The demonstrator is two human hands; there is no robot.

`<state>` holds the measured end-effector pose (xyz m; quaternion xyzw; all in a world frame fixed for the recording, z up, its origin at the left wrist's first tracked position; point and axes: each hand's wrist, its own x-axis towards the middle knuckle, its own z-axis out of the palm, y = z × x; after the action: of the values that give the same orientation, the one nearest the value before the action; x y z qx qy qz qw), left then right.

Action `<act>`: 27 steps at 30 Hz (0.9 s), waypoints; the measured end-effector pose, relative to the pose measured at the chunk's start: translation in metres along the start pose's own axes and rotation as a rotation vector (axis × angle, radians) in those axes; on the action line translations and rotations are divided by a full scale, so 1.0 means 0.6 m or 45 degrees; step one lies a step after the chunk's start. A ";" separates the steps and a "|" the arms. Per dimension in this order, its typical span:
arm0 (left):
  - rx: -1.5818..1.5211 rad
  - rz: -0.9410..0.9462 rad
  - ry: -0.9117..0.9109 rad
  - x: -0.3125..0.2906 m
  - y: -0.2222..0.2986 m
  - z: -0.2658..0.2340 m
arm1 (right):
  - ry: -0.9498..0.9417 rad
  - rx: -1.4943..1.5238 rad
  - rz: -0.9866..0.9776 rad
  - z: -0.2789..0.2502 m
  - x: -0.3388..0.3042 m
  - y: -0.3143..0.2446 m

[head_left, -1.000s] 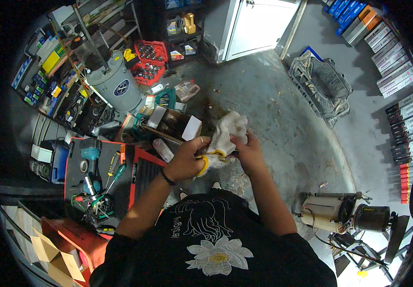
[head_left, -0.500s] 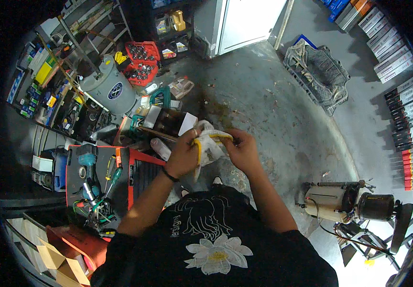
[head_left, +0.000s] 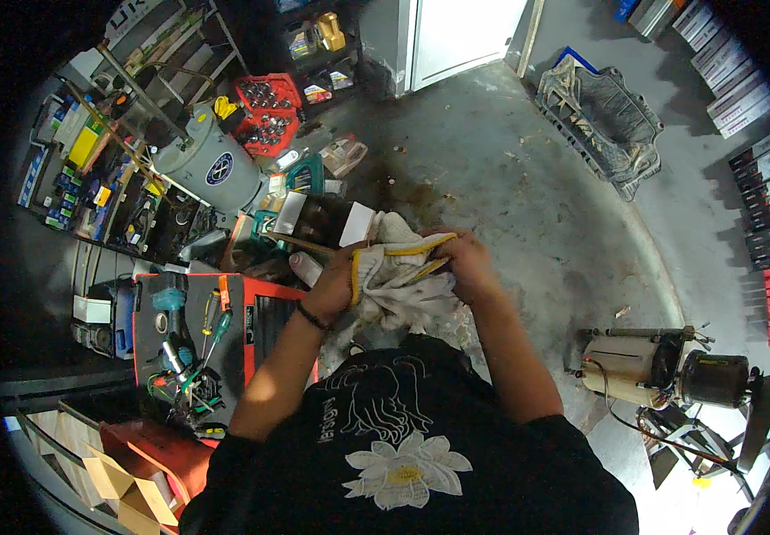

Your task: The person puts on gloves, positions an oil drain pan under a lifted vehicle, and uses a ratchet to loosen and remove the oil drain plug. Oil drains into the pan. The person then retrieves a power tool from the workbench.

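A pair of white knit work gloves (head_left: 407, 290) with yellow cuff edges hangs spread out in front of my chest. My left hand (head_left: 336, 281) is closed on the cuff at one side, with its fingertips partly behind the cloth. On the other side my right hand (head_left: 468, 265) grips the far end of the yellow edging. The cuffs are stretched between both hands, and the fabric droops below in loose folds. Just beyond the gloves stands an open cardboard box (head_left: 356, 225) with white flaps and dark contents.
To my left is a red-edged tool cart (head_left: 238, 330) with a teal power drill (head_left: 169, 299) and screwdrivers on it. A grey drum (head_left: 216, 165) and a red socket case (head_left: 267, 111) stand farther off. A grey plastic tray (head_left: 603, 120) leans at the far right, near a machine (head_left: 634, 366).
The gloves have gone from bunched up to spread wide, hanging lower between my hands. My right hand has moved slightly outward, and the whole view has shifted a little.
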<state>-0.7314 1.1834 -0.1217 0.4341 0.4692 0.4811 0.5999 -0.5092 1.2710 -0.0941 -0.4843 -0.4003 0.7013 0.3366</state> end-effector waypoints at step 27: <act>0.870 0.043 -0.234 0.070 -0.001 0.075 | 0.182 -0.705 -0.957 0.012 -0.056 -0.046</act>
<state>-0.6829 1.2213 -0.1202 0.6591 0.5398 0.2650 0.4517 -0.5032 1.2531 -0.0544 -0.4244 -0.6957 0.3627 0.4520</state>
